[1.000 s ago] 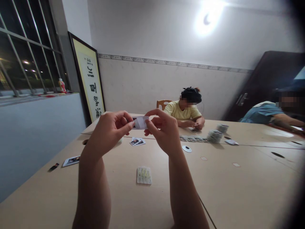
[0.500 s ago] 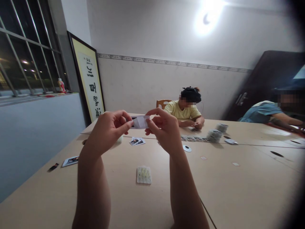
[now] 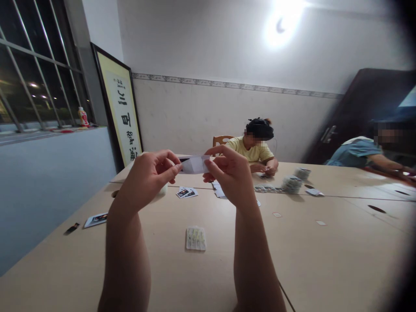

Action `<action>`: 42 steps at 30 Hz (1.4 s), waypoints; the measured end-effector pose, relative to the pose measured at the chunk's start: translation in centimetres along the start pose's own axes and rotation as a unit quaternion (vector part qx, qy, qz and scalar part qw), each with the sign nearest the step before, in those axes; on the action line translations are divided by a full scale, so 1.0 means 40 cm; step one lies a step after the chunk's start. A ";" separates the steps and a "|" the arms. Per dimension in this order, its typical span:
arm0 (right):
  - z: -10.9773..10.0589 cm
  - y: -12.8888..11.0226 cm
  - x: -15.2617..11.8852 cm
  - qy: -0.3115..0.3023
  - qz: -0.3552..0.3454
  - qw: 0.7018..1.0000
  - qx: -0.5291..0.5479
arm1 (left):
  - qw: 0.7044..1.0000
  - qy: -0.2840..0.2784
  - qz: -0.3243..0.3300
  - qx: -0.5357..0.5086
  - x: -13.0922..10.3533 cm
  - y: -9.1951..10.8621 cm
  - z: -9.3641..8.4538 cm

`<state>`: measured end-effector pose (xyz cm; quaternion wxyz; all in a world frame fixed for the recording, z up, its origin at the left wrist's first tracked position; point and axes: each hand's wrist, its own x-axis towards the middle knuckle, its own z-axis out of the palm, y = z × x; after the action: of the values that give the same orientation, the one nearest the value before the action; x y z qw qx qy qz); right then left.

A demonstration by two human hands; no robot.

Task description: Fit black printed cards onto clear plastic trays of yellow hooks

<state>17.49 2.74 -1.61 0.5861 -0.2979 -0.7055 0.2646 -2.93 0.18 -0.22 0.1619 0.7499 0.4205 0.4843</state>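
Note:
Raised over the table, a small whitish paper piece (image 3: 196, 164) stretches between my two hands; a dark patch shows at its left end and the surface looks folded or layered. My left hand (image 3: 151, 180) pinches the left end between thumb and forefinger. The right end is gripped by my right hand (image 3: 229, 175), its thumb in front and other fingers curled behind. Below them on the table lies a clear compartment box (image 3: 196, 239) with small pale pieces inside. Printed cards (image 3: 186, 193) lie just beyond my left hand.
Stacks of clear boxes (image 3: 292, 185) stand at the right, near a person in a yellow shirt (image 3: 250, 149) across the table. Another person in blue (image 3: 352, 151) works far right. A white packet (image 3: 95, 220) and a dark strip (image 3: 72, 229) lie left.
My right hand has moved slightly right, and more of the whitish paper shows between my hands. White papers on the table behind it have come into view. My left hand stays in place.

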 end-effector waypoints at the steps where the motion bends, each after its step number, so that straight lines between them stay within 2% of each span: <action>1: -0.002 0.000 0.000 0.000 -0.003 1.000 0.001 | 1.000 0.000 -0.002 -0.002 0.000 0.000 0.000; 42: -0.054 0.010 0.004 -0.009 -0.007 1.000 0.024 | 1.000 -0.010 -0.016 -0.007 0.003 -0.006 -0.001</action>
<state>19.64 3.19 -1.42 0.5888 -0.2763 -0.7061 0.2799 -3.07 0.40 -0.26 0.1795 0.7464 0.4276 0.4772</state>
